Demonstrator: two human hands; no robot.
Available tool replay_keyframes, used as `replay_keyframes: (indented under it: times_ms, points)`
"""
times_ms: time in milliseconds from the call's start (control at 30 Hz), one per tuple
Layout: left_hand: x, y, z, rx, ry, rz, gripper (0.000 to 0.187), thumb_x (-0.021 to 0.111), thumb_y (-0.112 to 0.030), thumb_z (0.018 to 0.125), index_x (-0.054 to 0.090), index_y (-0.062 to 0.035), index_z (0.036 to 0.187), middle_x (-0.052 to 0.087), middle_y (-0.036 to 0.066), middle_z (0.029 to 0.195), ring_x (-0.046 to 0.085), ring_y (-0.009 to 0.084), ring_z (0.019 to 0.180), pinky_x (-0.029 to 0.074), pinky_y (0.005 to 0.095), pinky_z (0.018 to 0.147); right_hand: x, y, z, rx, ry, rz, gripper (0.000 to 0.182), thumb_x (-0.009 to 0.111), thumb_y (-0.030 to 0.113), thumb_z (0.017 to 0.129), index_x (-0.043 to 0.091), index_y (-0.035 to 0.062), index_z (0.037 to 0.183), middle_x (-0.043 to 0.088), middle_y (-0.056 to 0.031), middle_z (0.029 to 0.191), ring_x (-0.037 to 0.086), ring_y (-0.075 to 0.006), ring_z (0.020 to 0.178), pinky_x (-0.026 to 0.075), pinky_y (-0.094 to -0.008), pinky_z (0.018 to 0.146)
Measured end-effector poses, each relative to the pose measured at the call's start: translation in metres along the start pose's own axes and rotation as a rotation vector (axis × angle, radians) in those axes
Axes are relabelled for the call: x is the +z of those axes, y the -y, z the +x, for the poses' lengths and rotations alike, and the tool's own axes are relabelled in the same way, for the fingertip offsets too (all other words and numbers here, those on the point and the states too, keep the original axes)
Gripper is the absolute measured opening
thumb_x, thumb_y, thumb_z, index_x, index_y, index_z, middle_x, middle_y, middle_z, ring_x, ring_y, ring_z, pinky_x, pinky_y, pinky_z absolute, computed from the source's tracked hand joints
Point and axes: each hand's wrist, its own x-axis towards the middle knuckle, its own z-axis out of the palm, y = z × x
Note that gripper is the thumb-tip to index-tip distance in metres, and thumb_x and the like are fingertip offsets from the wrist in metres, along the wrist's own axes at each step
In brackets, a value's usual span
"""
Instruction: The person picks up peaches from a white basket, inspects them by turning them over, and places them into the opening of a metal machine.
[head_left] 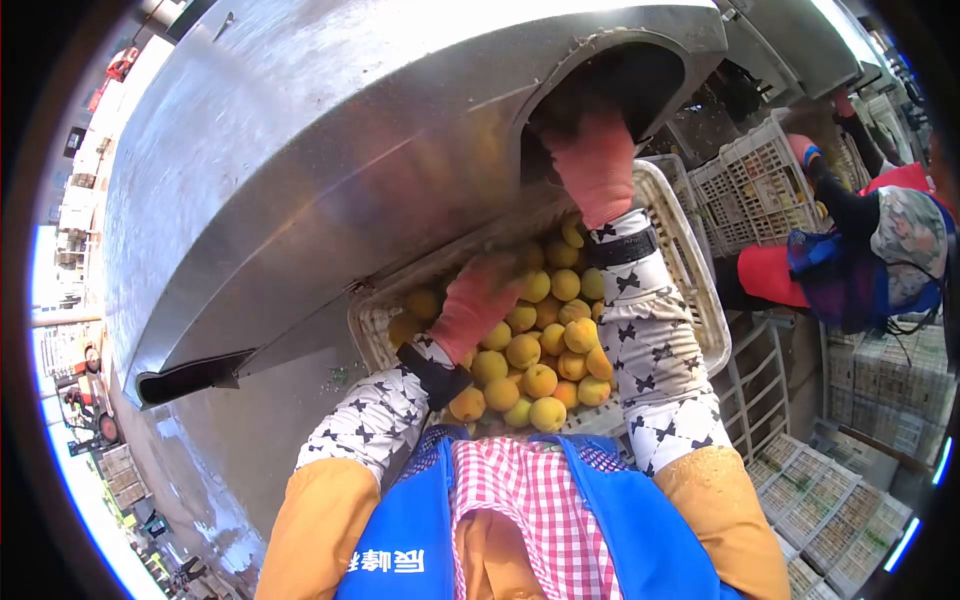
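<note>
Yellow peaches (540, 381) lie in a white plastic crate (712, 318) in front of my body. My left hand (483, 295), in a pink glove, is low over the peaches at the crate's left side. Its fingers are smeared by motion, so whether they grip a peach cannot be made out. My right hand (594, 165), gloved the same way, reaches into the dark round opening (640, 85) of a large metal machine (400, 150). Shadow and blur hide those fingers. Patterned white sleeves cover both forearms.
The machine's curved metal side overhangs the crate's far edge. At the right, another person's arm (822, 180) reaches toward a tilted white crate (745, 185). A white metal rack (757, 385) stands right of my crate, with stacked crates (815, 495) beyond it.
</note>
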Motion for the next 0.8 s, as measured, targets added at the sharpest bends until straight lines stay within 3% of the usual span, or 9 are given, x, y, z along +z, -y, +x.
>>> replay_keyframes:
  times_ms: [67, 100, 133, 267, 333, 400, 533, 667, 800]
  points:
    - [-0.007, 0.004, 0.004, 0.176, 0.145, 0.377, 0.056, 0.071, -0.035, 0.086, 0.056, -0.0110, 0.134, 0.057, 0.012, 0.132, 0.056, 0.0294, 0.119, 0.041, 0.0430, 0.107, -0.036, -0.005, 0.006, 0.301, 0.072, 1.161, 0.052, 0.077, 0.013, 0.084, 0.055, -0.0023, 0.128, 0.067, -0.0146, 0.107, 0.068, -0.0223, 0.085, 0.055, -0.0321, 0.077]
    - [-0.008, 0.002, 0.005, 0.163, 0.157, 0.361, 0.056, 0.071, -0.035, 0.086, 0.056, -0.0110, 0.134, 0.057, 0.012, 0.132, 0.056, 0.0294, 0.119, 0.041, 0.0430, 0.107, -0.065, 0.005, 0.007, 0.338, 0.063, 0.986, 0.047, 0.075, 0.008, 0.086, 0.056, -0.0038, 0.127, 0.067, -0.0106, 0.111, 0.067, -0.0153, 0.084, 0.053, -0.0262, 0.076]
    - [-0.010, -0.002, 0.007, 0.259, 0.213, 0.559, 0.061, 0.071, -0.037, 0.083, 0.055, -0.0117, 0.136, 0.057, 0.011, 0.131, 0.053, 0.0297, 0.122, 0.038, 0.0444, 0.109, -0.082, 0.009, -0.006, 0.340, 0.024, 1.053, 0.048, 0.075, 0.015, 0.088, 0.057, -0.0031, 0.128, 0.067, -0.0118, 0.111, 0.067, -0.0187, 0.090, 0.053, -0.0296, 0.079]
    - [-0.004, 0.001, 0.023, 0.361, 0.479, 1.014, 0.070, 0.072, -0.043, 0.079, 0.052, -0.0123, 0.139, 0.058, 0.007, 0.130, 0.044, 0.0277, 0.132, 0.029, 0.0468, 0.113, -0.107, -0.021, -0.088, 0.312, 0.911, 0.299, 0.057, 0.074, 0.033, 0.085, 0.058, 0.0024, 0.130, 0.066, -0.0199, 0.113, 0.066, -0.0322, 0.104, 0.053, -0.0400, 0.089]
    - [0.017, 0.022, 0.035, 0.302, 0.551, 1.090, 0.067, 0.072, -0.042, 0.080, 0.054, -0.0118, 0.137, 0.060, 0.007, 0.129, 0.047, 0.0284, 0.128, 0.033, 0.0451, 0.111, -0.099, -0.026, -0.131, 0.094, 1.249, -0.016, 0.058, 0.074, 0.034, 0.081, 0.059, 0.0042, 0.128, 0.065, -0.0213, 0.114, 0.065, -0.0372, 0.106, 0.053, -0.0425, 0.090]
    - [0.032, 0.014, 0.050, 0.252, 0.620, 1.174, 0.064, 0.072, -0.041, 0.081, 0.056, -0.0112, 0.135, 0.061, 0.008, 0.127, 0.051, 0.0292, 0.125, 0.037, 0.0434, 0.109, -0.085, -0.020, -0.159, 0.191, 1.461, -0.134, 0.057, 0.074, 0.034, 0.080, 0.059, 0.0057, 0.127, 0.065, -0.0200, 0.116, 0.064, -0.0391, 0.106, 0.053, -0.0445, 0.090]
    - [0.065, 0.022, 0.076, 0.106, 0.827, 1.317, 0.055, 0.074, -0.045, 0.080, 0.065, -0.0110, 0.122, 0.071, 0.009, 0.110, 0.067, 0.0278, 0.104, 0.051, 0.0411, 0.092, -0.080, -0.018, -0.172, 0.126, 1.403, -0.075, 0.061, 0.076, 0.027, 0.076, 0.057, 0.0071, 0.131, 0.063, -0.0200, 0.118, 0.062, -0.0388, 0.108, 0.052, -0.0435, 0.091]
    - [0.038, -0.016, 0.072, 0.161, 0.768, 1.030, 0.057, 0.077, -0.050, 0.076, 0.067, -0.0112, 0.117, 0.074, 0.009, 0.101, 0.072, 0.0275, 0.094, 0.055, 0.0414, 0.084, -0.108, -0.013, -0.135, 0.203, 0.712, 0.672, 0.080, 0.079, 0.009, 0.068, 0.051, 0.0067, 0.142, 0.058, -0.0140, 0.126, 0.059, -0.0290, 0.114, 0.048, -0.0353, 0.100]
    - [0.048, -0.019, 0.075, 0.108, 0.746, 1.017, 0.057, 0.078, -0.048, 0.076, 0.067, -0.0118, 0.118, 0.073, 0.011, 0.108, 0.070, 0.0284, 0.101, 0.054, 0.0411, 0.088, -0.121, -0.003, -0.079, 0.253, 0.500, 0.695, 0.078, 0.072, 0.002, 0.068, 0.050, 0.0033, 0.143, 0.054, -0.0158, 0.135, 0.052, -0.0283, 0.129, 0.040, -0.0360, 0.111]
